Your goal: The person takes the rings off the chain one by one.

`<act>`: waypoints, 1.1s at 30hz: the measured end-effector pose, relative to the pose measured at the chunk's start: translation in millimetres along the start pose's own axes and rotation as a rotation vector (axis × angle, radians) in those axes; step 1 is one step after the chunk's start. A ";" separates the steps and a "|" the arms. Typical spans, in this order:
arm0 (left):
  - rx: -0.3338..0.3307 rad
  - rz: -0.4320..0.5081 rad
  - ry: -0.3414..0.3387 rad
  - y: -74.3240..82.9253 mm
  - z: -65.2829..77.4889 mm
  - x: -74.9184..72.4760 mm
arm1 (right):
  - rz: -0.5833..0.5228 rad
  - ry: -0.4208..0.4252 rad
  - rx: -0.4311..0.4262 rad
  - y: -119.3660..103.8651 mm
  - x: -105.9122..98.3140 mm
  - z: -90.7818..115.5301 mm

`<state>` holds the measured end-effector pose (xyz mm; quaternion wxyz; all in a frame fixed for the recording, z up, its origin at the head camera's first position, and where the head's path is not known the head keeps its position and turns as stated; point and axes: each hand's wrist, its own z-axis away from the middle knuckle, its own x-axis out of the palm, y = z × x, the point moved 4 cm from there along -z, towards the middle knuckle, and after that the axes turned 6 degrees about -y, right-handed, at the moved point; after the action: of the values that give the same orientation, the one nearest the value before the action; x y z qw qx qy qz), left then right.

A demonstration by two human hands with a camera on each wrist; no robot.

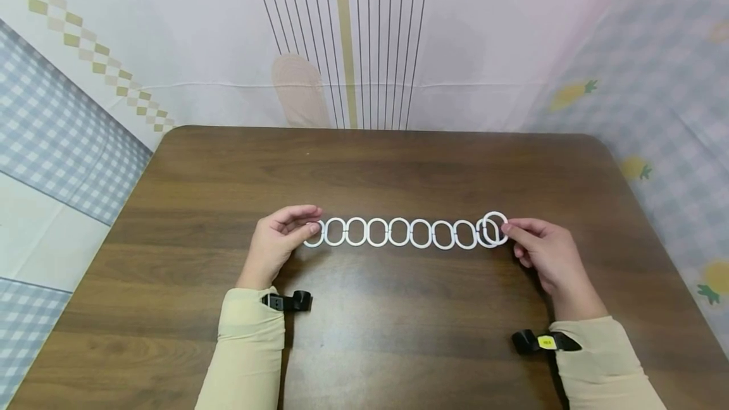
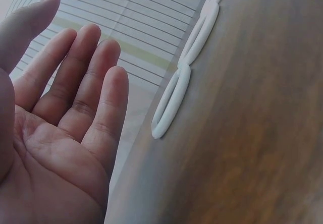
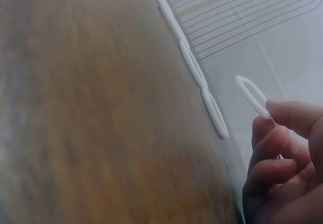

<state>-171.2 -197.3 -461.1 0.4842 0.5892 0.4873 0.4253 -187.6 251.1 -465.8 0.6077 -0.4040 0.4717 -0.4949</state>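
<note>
A row of several white oval rings [image 1: 410, 233], joined end to end as a chain, lies across the brown table. My left hand [image 1: 277, 236] hovers by the row's left end; in the left wrist view its fingers are extended and apart from the end ring [image 2: 175, 103], with nothing held. Over the right end, my right hand [image 1: 549, 252] pinches a single white ring [image 3: 252, 97] between thumb and index finger. That ring is raised off the table and, in the right wrist view, stands apart from the chain [image 3: 204, 89]. Its other fingers are curled in.
The brown wooden table [image 1: 398, 334] has rounded far corners. Behind it hangs a pale cloth [image 1: 484, 37] with arch lines, and checked cloth [image 1: 643, 81] covers the right side. A black strap with a small camera [image 1: 300, 300] sits on each wrist.
</note>
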 end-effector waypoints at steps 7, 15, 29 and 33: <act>0.002 -0.008 -0.001 0.8 -0.2 0.1 | -0.007 0.007 -0.002 -0.2 -2.3 -0.7; 0.001 -0.014 -0.003 0.5 -0.2 -0.4 | 0.003 0.008 0.000 0.6 -5.2 -1.6; 0.008 -0.015 -0.011 0.7 0.0 0.0 | 0.018 0.027 0.013 2.6 -10.6 -2.1; 0.008 -0.014 -0.012 1.3 -0.3 0.4 | 0.029 0.032 0.016 2.1 -11.8 -2.2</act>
<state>-171.2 -196.9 -459.8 0.4878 0.5902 0.4904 0.4163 -190.0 263.0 -466.4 0.6104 -0.3841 0.4832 -0.4963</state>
